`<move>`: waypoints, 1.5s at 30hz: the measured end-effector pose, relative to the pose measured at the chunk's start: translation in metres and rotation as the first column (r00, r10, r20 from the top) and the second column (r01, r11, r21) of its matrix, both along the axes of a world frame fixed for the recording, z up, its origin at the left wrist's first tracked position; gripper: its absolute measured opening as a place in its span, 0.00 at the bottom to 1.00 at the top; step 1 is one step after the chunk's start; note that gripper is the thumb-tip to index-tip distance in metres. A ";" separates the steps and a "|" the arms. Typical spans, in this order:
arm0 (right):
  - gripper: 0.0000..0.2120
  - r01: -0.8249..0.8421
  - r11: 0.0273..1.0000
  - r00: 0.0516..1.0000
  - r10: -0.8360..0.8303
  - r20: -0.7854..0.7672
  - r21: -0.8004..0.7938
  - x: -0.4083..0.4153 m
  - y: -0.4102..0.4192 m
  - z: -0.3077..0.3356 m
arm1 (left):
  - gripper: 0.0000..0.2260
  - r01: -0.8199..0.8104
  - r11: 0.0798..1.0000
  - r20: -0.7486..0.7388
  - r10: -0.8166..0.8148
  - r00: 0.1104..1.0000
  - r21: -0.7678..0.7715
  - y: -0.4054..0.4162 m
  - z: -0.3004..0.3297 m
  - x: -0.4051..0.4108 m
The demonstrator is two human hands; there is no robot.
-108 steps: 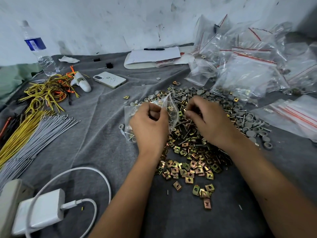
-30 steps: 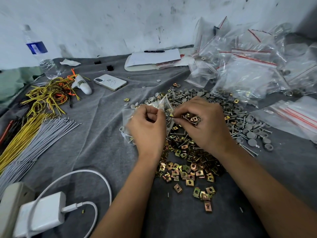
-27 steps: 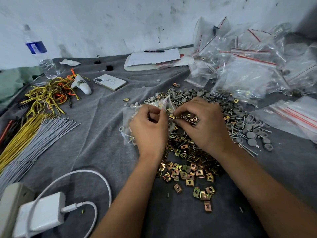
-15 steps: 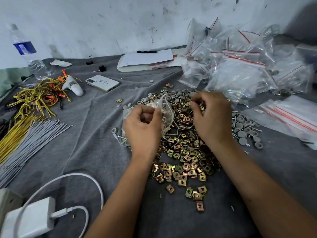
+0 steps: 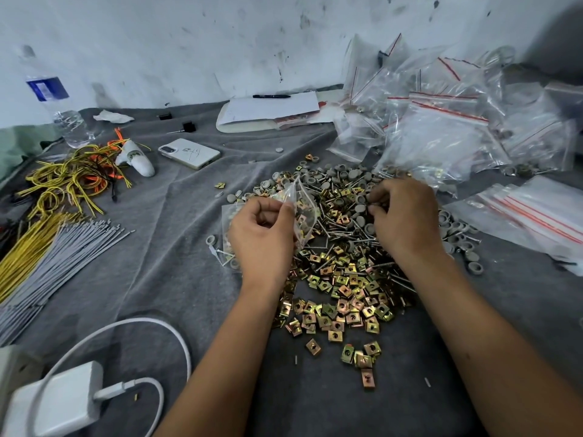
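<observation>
the left hand (image 5: 262,238) sits at the near left edge of the pile. its fingers are curled, and thumb and forefinger pinch the top edge of a small clear bag (image 5: 307,212). the bag stands up from the grey cloth (image 5: 176,241), partly hidden under that hand, with its mouth turned to the right. a few small parts show through the plastic.

the right hand (image 5: 407,219) is just right of the bag and apart from it, over the middle of the pile. its fingers (image 5: 383,197) are bent and drawn close to the thumb, tips down among the grey caps (image 5: 347,176) and screws (image 5: 344,236). i cannot tell whether they have hold of a piece, as the tips are too small to read.

the pile spreads between and below both hands. brass-coloured square clips (image 5: 340,298) lie nearest the person, screws in the middle, and caps on the far side and off to the right.

behind the pile is a heap of clear zip bags (image 5: 441,137), with a flat stack of bags (image 5: 533,216) at the right. a phone (image 5: 189,152) lies face down on the cloth, and a pen (image 5: 271,96) rests on a pad of paper (image 5: 271,111) by the wall. at the left are a water bottle (image 5: 60,111), yellow wires (image 5: 63,181) and a bundle of grey ties (image 5: 63,247). a white charger (image 5: 60,402) sits in the near corner.
</observation>
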State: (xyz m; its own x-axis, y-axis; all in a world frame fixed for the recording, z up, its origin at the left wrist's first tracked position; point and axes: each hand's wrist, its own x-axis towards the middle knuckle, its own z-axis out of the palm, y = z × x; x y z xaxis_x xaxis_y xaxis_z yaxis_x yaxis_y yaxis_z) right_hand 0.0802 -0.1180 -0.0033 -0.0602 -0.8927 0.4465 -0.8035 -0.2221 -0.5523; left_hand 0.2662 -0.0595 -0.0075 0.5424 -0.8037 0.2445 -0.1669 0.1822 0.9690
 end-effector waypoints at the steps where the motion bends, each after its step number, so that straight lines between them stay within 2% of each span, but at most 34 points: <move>1: 0.08 -0.015 1.000 0.999 0.016 0.034 -0.015 0.001 0.001 0.001 | 0.06 -0.003 1.000 0.003 0.003 1.000 0.003 -0.001 0.000 0.000; 4: 0.09 -0.094 0.992 0.984 0.106 0.145 -0.088 0.008 0.006 0.005 | 0.06 -0.007 1.000 0.010 0.007 1.000 0.006 -0.001 -0.001 0.000; 7: 0.09 -0.245 0.958 0.933 0.275 0.231 -0.148 0.017 0.013 0.008 | 0.07 -0.010 1.000 0.022 0.010 1.000 0.007 -0.002 -0.002 0.000; 10: 0.09 -0.386 0.900 0.859 0.431 0.275 -0.203 0.025 0.021 0.010 | 0.07 -0.025 1.000 0.034 0.025 0.999 0.000 -0.002 -0.002 -0.001; 13: 0.09 -0.450 0.851 0.811 0.516 0.275 -0.270 0.028 0.026 0.011 | 0.07 -0.024 1.000 0.069 0.025 0.997 -0.008 -0.002 -0.003 -0.001; 18: 0.09 -0.486 0.821 0.850 0.523 0.056 -0.300 0.031 0.027 0.010 | 0.08 0.001 1.000 0.196 0.002 0.981 -0.015 -0.002 -0.004 -0.004; 21: 0.10 -0.463 0.825 0.851 0.516 0.095 -0.324 0.031 0.027 0.011 | 0.09 -0.003 1.000 0.204 0.008 0.979 -0.027 -0.002 -0.004 -0.004; 26: 0.11 -0.330 0.874 0.878 0.423 0.226 -0.356 0.025 0.021 0.010 | 0.09 -0.038 0.999 0.194 0.044 0.980 -0.035 -0.003 -0.004 -0.004; 30: 0.09 -0.364 0.851 0.832 0.480 0.278 -0.379 0.027 0.019 0.008 | 0.08 -0.019 1.000 0.191 0.022 0.981 -0.016 -0.003 -0.005 -0.003; 33: 0.08 -0.465 0.794 0.792 0.571 0.217 -0.390 0.033 0.022 0.007 | 0.08 0.007 1.000 0.193 -0.005 0.981 -0.012 -0.002 -0.005 -0.003; 37: 0.08 -0.526 0.771 0.794 0.597 0.117 -0.359 0.037 0.024 0.006 | 0.08 0.005 1.000 0.186 -0.002 0.983 -0.015 -0.002 -0.004 -0.002; 45: 0.06 -0.528 0.776 0.788 0.599 0.141 -0.345 0.037 0.025 0.007 | 0.09 0.000 1.000 0.189 0.004 0.982 -0.022 0.001 -0.001 -0.003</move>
